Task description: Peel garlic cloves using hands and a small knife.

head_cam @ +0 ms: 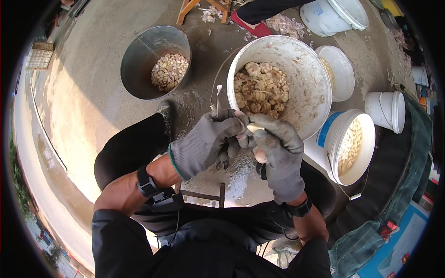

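My left hand (pixel 205 142), in a grey work glove, is closed around a thin metal tool (pixel 218 95), whose narrow end sticks up above the fist. My right hand (pixel 281 149), gloved alike, pinches a pale peeled garlic clove (pixel 256 127) between thumb and fingers. Lower in that palm sits a pinkish clove (pixel 260 156). The fingertips of both hands meet, partly hiding what lies between them. Just beyond them, a large white bucket (pixel 306 93) leans toward me with whole garlic bulbs (pixel 262 87) inside.
A dark metal bucket (pixel 137 66) at left holds unpeeled cloves (pixel 169 72). At right, a white bucket with a blue band (pixel 328 128) contains peeled cloves (pixel 351 146). More white buckets (pixel 384 109) stand beyond. Another person's red shoe (pixel 250 26) rests among garlic skins (pixel 285 26).
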Motion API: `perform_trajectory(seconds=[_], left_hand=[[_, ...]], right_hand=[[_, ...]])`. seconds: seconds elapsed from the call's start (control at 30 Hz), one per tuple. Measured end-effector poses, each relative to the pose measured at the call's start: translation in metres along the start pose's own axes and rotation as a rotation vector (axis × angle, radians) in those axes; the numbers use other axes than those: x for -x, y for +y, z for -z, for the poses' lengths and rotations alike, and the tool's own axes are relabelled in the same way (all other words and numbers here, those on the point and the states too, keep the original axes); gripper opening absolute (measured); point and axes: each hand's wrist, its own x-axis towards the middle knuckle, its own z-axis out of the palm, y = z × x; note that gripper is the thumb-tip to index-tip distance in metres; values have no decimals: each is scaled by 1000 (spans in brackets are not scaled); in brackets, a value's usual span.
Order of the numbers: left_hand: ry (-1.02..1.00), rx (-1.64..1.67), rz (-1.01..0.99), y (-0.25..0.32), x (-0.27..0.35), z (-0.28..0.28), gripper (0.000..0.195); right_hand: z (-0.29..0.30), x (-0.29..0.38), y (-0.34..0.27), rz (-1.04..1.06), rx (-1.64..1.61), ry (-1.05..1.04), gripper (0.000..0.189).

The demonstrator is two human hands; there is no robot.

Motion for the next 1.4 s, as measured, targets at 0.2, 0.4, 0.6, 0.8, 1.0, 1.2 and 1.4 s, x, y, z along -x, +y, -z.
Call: perform_trajectory(seconds=[0.2, 0.4, 0.6, 0.8, 1.0, 1.2, 1.4], left_hand=[[152, -239, -114, 5, 1, -9, 18], [164, -641, -504, -9, -3, -3, 7], [154, -777, -621, -8, -1, -6, 6], [95, -630, -533, -7, 1, -7, 11], [78, -285, -298, 6, 14, -2, 10], [151, -866, -402, 7, 2, 34, 9], [171, -1828, -599, -25, -11, 62, 18]], right_hand=[[2, 3, -2, -198, 40, 116, 30], [7, 4, 1, 35, 348, 10, 42], [20, 3, 6, 89, 334, -131, 40], [14, 2, -12, -262, 41, -85, 36], [14, -5, -20, -369, 12, -15, 34], [23, -5, -9, -428, -438, 45, 40], [29, -5, -2, -459, -611, -10, 41]])
